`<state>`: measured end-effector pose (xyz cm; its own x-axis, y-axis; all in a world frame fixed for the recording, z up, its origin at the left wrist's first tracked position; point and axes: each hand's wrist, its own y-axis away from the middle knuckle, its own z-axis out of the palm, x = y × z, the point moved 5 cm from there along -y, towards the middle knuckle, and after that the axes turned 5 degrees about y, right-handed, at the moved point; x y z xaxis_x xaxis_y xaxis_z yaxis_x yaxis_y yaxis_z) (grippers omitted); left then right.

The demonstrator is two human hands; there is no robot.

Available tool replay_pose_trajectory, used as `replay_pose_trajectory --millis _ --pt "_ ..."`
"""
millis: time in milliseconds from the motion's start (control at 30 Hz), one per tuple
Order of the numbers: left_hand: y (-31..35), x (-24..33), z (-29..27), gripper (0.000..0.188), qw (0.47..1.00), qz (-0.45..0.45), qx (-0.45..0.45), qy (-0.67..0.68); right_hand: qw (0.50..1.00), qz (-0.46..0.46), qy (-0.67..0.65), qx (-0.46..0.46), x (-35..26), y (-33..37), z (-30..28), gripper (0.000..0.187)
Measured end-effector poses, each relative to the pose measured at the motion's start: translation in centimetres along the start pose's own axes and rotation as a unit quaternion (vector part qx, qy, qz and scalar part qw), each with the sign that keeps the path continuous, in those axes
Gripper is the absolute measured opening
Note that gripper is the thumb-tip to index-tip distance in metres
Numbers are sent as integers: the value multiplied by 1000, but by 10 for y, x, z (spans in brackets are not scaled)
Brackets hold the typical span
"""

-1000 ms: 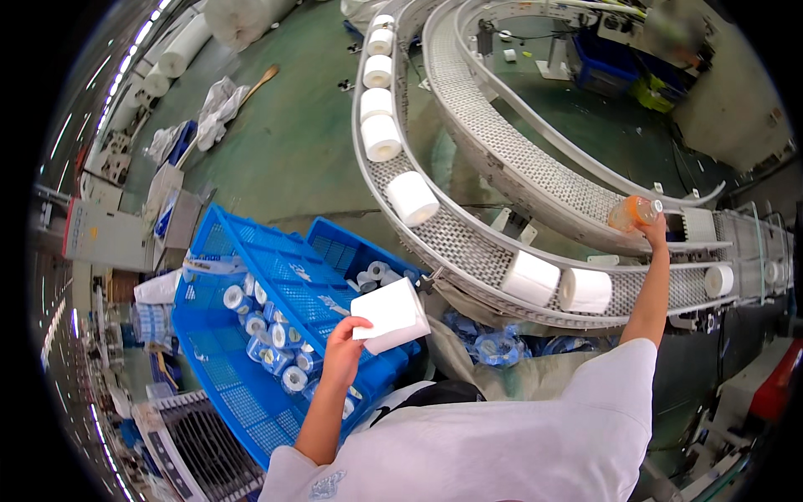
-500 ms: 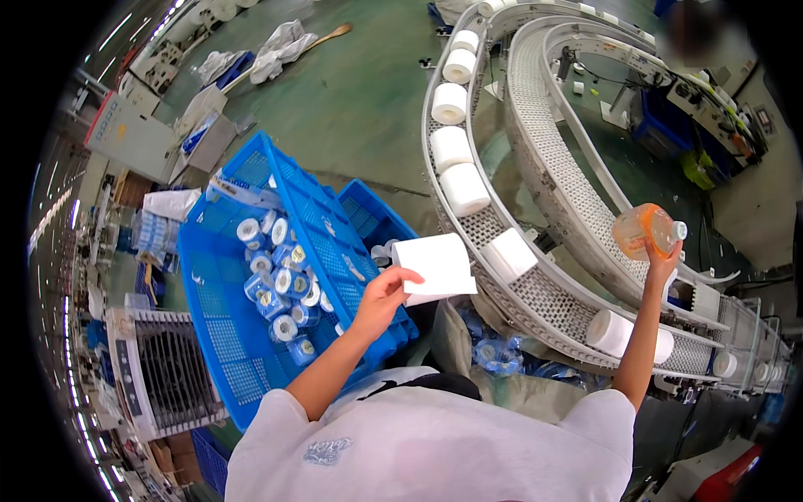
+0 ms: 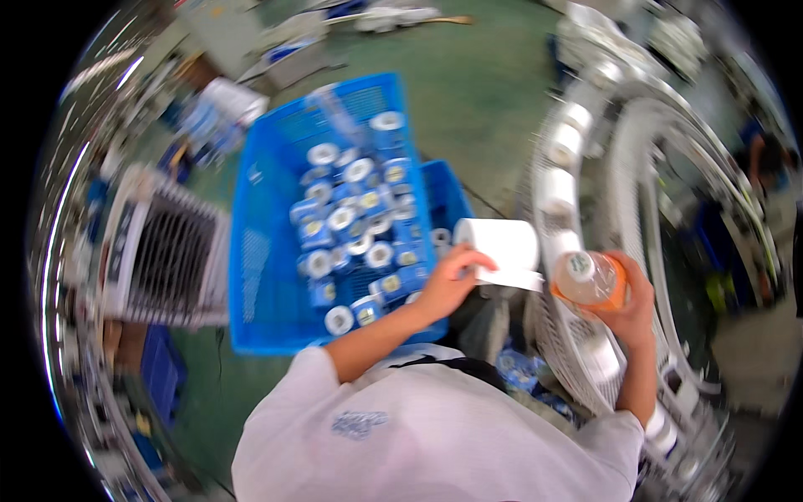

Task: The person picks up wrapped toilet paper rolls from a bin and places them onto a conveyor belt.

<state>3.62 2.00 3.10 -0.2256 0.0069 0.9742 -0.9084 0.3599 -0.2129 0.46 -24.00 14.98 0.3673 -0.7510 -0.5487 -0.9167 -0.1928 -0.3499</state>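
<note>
**Bottle [image 3: 595,286] brought inward, now close to the white roll [image 3: 503,241]**

Since the last frame, the orange-and-clear bottle has come in from the far right and the whole view has swung, smearing much of the room.

Right grip [image 3: 634,308]: closed round the bottle, which tilts so its cap [image 3: 580,267] faces the wearer's head. Fingers on the far side are hidden; contents hard to judge through glare and blur.

Left grip [image 3: 453,280]: pinched narrow on the white roll, thumb over a loose flap [image 3: 517,279] at its lower edge. Fingers beneath are covered by paper. The roll is held up beside the large blue crate [image 3: 251,276], near the bottle; I cannot tell whether they touch.

Crate holds a heap of small blue-wrapped rolls [image 3: 341,219]; lower ones are buried, wrappers blurred. A second blue crate [image 3: 449,194] is mostly hidden behind the first and the roll.

Conveyor [image 3: 548,339]: streaked, carrying white rolls [image 3: 556,191], partly blocked by bottle and forearm. Another person [image 3: 761,157] at the right rim is too blurred to read.
</note>
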Motion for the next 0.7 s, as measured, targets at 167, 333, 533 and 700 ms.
replay_pose_trajectory --millis 167,333,533,700 --pt "36 15 -53 25 995 10 95 1 995 -34 40 -89 -69 -42 54 63" --pt "82 22 -100 22 980 22 195 8 986 -93 21 -140 -125 -70 96 59" --pt "134 45 -157 19 955 -27 292 -37 961 -176 39 -209 -185 -103 156 70" --pt "149 48 -183 23 949 -25 306 -75 948 -237 56 -207 -217 -118 180 64"
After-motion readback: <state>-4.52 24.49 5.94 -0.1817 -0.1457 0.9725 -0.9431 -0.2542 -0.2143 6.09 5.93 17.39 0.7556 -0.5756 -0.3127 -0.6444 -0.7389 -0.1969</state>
